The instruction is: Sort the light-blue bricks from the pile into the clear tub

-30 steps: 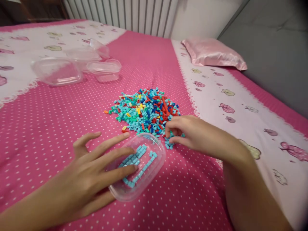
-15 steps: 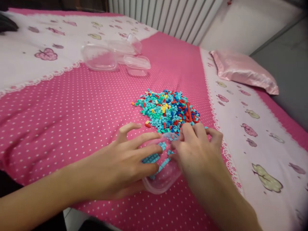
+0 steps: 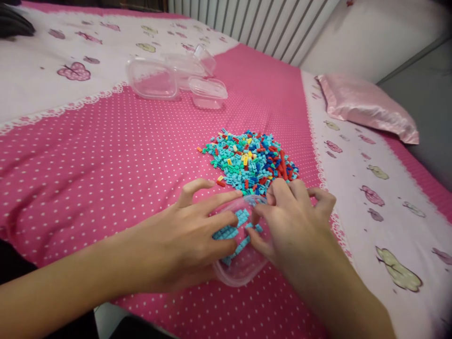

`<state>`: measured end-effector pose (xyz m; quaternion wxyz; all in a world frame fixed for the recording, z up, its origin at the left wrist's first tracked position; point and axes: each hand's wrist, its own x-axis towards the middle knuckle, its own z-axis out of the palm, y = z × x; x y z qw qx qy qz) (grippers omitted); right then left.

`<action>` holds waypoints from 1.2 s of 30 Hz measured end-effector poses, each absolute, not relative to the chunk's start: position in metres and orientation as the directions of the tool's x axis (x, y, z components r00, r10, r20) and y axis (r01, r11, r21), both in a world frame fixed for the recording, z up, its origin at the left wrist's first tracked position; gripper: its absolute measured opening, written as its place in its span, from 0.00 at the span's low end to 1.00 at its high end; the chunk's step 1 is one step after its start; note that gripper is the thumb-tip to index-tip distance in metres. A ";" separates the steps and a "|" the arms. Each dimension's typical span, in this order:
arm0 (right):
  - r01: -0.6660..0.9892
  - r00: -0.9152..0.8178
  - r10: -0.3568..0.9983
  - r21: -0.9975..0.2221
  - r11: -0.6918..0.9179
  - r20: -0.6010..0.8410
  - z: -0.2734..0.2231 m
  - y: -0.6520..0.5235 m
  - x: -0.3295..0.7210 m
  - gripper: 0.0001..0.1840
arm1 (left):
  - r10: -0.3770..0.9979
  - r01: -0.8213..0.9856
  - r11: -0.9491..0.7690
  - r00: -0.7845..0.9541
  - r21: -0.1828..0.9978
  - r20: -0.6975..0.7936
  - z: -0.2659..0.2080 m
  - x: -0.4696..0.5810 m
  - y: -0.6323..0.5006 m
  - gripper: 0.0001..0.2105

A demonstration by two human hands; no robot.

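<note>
Two hands meet over our pink dotted bed (image 3: 106,155). Our left hand (image 3: 183,245) lies spread, fingers open, steadying a clear oval tub (image 3: 243,263) whose long axis runs away from us. Our right hand (image 3: 293,221), nearer the brick pile (image 3: 250,160) just beyond, dips curled fingers into the tub's turquoise bricks (image 3: 229,231); whether they pinch one, we cannot tell.

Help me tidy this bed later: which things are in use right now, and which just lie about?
In use: left hand; right hand; clear plastic tub with turquoise bricks; heap of small multicoloured bricks.

Lying about: cluster of empty clear plastic tubs; pink satin pillow.
</note>
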<state>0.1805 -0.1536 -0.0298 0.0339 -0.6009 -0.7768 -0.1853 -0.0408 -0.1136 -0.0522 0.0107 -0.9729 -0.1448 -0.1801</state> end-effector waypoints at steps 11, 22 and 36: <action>0.954 -0.289 0.910 0.168 0.248 0.299 -0.036 -0.151 0.177 0.06 | 0.276 0.308 -0.951 0.890 -0.033 0.363 -0.055 -0.038 -0.116 0.14; 0.931 -0.343 0.907 0.215 0.295 0.244 -0.034 -0.151 0.178 0.07 | 0.252 0.312 -0.945 0.885 -0.097 0.392 -0.054 -0.034 -0.117 0.15; 0.910 -0.371 0.881 0.302 0.283 0.294 -0.036 -0.152 0.175 0.07 | 0.289 0.361 -0.924 0.873 -0.122 0.394 -0.052 -0.033 -0.123 0.16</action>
